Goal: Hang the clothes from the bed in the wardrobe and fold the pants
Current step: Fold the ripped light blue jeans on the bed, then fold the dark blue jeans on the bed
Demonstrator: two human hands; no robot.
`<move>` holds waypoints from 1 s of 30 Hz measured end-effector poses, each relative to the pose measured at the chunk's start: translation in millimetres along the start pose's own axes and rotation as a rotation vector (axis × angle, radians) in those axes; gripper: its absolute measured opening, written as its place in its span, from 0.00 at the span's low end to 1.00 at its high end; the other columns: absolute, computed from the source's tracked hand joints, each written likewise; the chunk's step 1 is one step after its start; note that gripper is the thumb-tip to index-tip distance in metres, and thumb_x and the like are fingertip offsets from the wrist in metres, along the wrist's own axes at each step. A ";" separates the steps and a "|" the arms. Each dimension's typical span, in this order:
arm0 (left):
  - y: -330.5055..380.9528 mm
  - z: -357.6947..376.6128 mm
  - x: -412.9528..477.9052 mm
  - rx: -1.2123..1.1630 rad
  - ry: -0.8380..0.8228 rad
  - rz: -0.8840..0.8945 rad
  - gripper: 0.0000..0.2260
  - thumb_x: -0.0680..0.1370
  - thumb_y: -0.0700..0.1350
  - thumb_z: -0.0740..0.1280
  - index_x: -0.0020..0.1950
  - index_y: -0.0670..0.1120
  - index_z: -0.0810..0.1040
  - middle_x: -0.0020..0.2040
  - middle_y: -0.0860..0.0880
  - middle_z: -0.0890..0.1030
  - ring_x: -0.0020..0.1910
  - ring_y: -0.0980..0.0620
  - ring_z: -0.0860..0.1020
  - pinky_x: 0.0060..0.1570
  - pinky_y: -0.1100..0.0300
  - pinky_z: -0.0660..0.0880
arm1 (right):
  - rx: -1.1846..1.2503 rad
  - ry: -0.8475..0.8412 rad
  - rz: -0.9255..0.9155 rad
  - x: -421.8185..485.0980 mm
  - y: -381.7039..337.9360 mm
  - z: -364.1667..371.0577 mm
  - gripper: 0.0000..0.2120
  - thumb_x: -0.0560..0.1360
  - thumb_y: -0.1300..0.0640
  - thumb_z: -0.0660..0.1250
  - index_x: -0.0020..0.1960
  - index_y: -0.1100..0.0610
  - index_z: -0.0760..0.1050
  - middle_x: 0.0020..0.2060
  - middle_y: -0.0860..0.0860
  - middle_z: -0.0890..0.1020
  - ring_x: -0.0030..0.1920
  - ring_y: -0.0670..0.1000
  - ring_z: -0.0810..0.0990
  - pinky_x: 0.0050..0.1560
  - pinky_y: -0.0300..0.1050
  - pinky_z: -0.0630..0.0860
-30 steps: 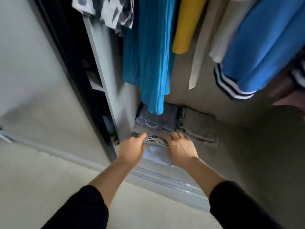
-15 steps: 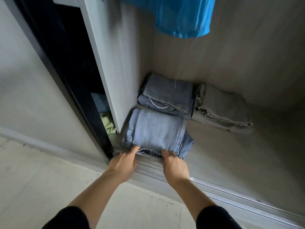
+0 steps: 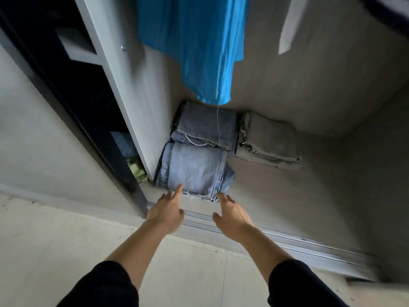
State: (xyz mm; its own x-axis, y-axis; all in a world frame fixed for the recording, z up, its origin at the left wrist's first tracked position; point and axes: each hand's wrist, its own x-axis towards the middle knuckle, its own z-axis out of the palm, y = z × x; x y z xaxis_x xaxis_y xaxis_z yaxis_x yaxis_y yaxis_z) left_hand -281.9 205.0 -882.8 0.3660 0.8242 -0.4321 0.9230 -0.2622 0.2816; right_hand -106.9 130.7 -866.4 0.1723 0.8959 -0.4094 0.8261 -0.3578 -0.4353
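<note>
Fingers (image 3: 177,192) of the left hand (image 3: 164,212) are straight and spread, holding nothing. The index tip just reaches the near edge of the light jeans (image 3: 194,169). The right hand (image 3: 232,216) is the same, its fingers (image 3: 222,197) loose and parted, the tips just beside the near right corner of the jeans. Whether they touch the cloth I cannot tell.

Half a second ago both hands lay on that near edge, fingers bent onto the fold. They have since let go, opened wide and drawn back a little toward the rail (image 3: 287,239). The jeans have stayed where they were set.

The folded light jeans lie on the wardrobe floor (image 3: 287,196) at centre frame, just above both sets of fingertips, with their left side against the divider (image 3: 137,96). Behind them, touching, sits a folded darker jeans (image 3: 208,127). To the right of that pair lie folded grey pants (image 3: 270,140), clear of either hand. A blue garment (image 3: 199,41) hangs at top centre, its hem over the darker jeans. Black sleeves (image 3: 106,284) cover the upper forearms at the bottom of the frame.
</note>
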 end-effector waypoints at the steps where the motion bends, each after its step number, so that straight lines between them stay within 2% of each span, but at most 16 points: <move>1: 11.9 -14.4 -16.8 -0.010 0.010 0.027 0.28 0.82 0.49 0.54 0.79 0.54 0.45 0.77 0.50 0.58 0.73 0.47 0.62 0.64 0.50 0.67 | 0.012 0.000 0.022 -18.8 -5.2 -16.3 0.26 0.76 0.56 0.61 0.73 0.53 0.59 0.67 0.55 0.72 0.63 0.58 0.74 0.60 0.52 0.73; 3: 39.7 -49.7 -54.7 -0.031 0.009 0.074 0.23 0.83 0.52 0.50 0.79 0.53 0.51 0.77 0.49 0.61 0.73 0.48 0.63 0.65 0.51 0.67 | 0.039 -0.001 0.058 -59.2 -16.2 -55.2 0.27 0.76 0.56 0.61 0.74 0.54 0.58 0.68 0.55 0.71 0.64 0.58 0.73 0.61 0.50 0.72; 6: 89.0 -115.2 -113.3 -0.016 0.001 0.163 0.21 0.83 0.53 0.48 0.76 0.50 0.60 0.73 0.46 0.67 0.71 0.47 0.66 0.64 0.52 0.68 | 0.059 0.045 0.093 -124.3 -32.8 -127.2 0.26 0.77 0.54 0.63 0.72 0.56 0.61 0.67 0.55 0.71 0.65 0.57 0.72 0.61 0.47 0.72; 10: 168.4 -210.3 -190.1 0.050 0.005 0.289 0.17 0.83 0.51 0.50 0.65 0.46 0.72 0.63 0.45 0.76 0.62 0.44 0.73 0.54 0.52 0.72 | 0.033 0.115 0.161 -228.4 -51.0 -234.7 0.24 0.76 0.52 0.63 0.70 0.57 0.64 0.65 0.54 0.72 0.64 0.57 0.72 0.56 0.46 0.71; 13: 231.3 -270.7 -241.9 0.081 0.005 0.358 0.15 0.83 0.51 0.51 0.58 0.46 0.74 0.60 0.45 0.77 0.60 0.43 0.74 0.53 0.51 0.72 | 0.034 0.170 0.244 -310.1 -63.1 -308.5 0.25 0.76 0.51 0.64 0.70 0.57 0.64 0.66 0.53 0.72 0.65 0.56 0.71 0.58 0.47 0.72; 15: 269.8 -293.7 -275.9 0.101 -0.011 0.425 0.14 0.83 0.51 0.51 0.57 0.47 0.73 0.58 0.45 0.77 0.59 0.42 0.74 0.53 0.51 0.72 | 0.058 0.215 0.314 -363.0 -68.4 -344.4 0.24 0.76 0.50 0.64 0.68 0.58 0.66 0.64 0.54 0.73 0.64 0.57 0.72 0.59 0.48 0.73; 18: 327.3 -304.6 -319.4 0.092 -0.070 0.538 0.14 0.82 0.50 0.52 0.56 0.46 0.73 0.56 0.43 0.77 0.60 0.42 0.73 0.58 0.49 0.70 | 0.076 0.270 0.406 -437.5 -65.9 -377.7 0.21 0.75 0.50 0.64 0.65 0.58 0.68 0.61 0.53 0.73 0.63 0.56 0.72 0.59 0.49 0.73; 22: 405.0 -292.6 -370.3 0.181 -0.133 0.703 0.14 0.81 0.49 0.53 0.58 0.45 0.74 0.57 0.41 0.76 0.59 0.41 0.72 0.59 0.49 0.70 | 0.075 0.330 0.514 -517.2 -35.0 -399.0 0.23 0.75 0.50 0.65 0.68 0.56 0.67 0.62 0.54 0.73 0.64 0.57 0.72 0.60 0.48 0.72; 26: 491.4 -268.2 -418.1 0.289 -0.172 0.824 0.15 0.82 0.51 0.52 0.60 0.47 0.74 0.61 0.44 0.75 0.62 0.43 0.71 0.57 0.51 0.69 | 0.137 0.417 0.642 -586.2 21.9 -420.8 0.29 0.75 0.48 0.67 0.72 0.56 0.64 0.67 0.54 0.71 0.66 0.56 0.70 0.62 0.47 0.69; 30: 597.2 -237.5 -466.0 0.331 -0.223 0.944 0.16 0.82 0.51 0.51 0.64 0.49 0.72 0.63 0.46 0.74 0.64 0.45 0.70 0.60 0.50 0.69 | 0.142 0.470 0.746 -656.0 102.8 -442.3 0.25 0.74 0.48 0.67 0.67 0.56 0.66 0.62 0.54 0.72 0.63 0.57 0.72 0.58 0.49 0.72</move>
State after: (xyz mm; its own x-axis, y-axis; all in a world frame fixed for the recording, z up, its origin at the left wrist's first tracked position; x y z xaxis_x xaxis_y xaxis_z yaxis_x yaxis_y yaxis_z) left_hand 70.5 -216.5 -309.8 0.9429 0.1062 -0.3158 0.2208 -0.9091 0.3533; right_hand 102.4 -377.4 -288.0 0.8664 0.4208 -0.2688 0.3418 -0.8922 -0.2951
